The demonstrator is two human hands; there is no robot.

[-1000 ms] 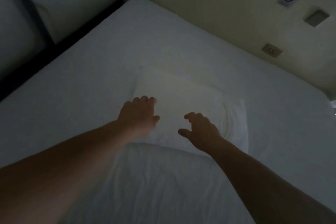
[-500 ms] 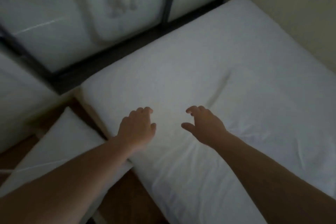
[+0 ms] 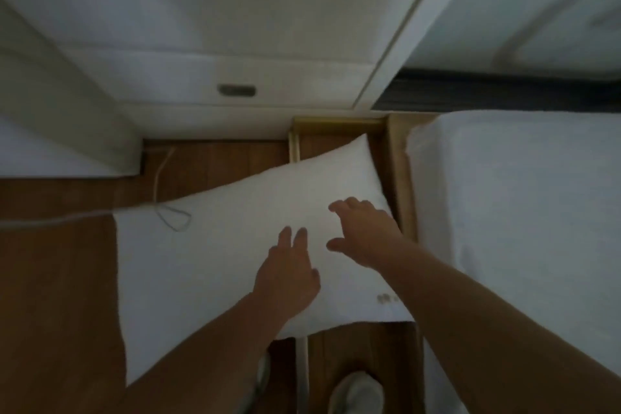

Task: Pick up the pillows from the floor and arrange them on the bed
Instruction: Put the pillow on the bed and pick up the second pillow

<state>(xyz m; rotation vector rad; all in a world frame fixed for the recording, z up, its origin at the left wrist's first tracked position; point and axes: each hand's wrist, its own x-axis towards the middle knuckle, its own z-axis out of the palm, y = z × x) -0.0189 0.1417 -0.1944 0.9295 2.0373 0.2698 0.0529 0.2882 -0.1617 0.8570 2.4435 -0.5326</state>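
Observation:
A large white pillow [image 3: 215,255] lies on the wooden floor beside the bed [image 3: 524,211], whose white sheet fills the right side of the view. My left hand [image 3: 285,275] hovers over the pillow's middle with fingers spread, holding nothing. My right hand [image 3: 366,232] reaches over the pillow's right part, close to the bed's wooden frame, fingers apart and empty. Whether either hand touches the pillow I cannot tell.
A white cabinet [image 3: 235,43] with drawers stands at the far edge of the floor. A thin white cable [image 3: 161,191] runs across the floor and loops onto the pillow's top edge. A shoe [image 3: 356,393] shows at the bottom. The wooden bed frame [image 3: 400,178] borders the pillow.
The view has swung from the bed's top, where a pillow lay, down to the floor beside it. Both hands now reach over a floor pillow instead of the mattress.

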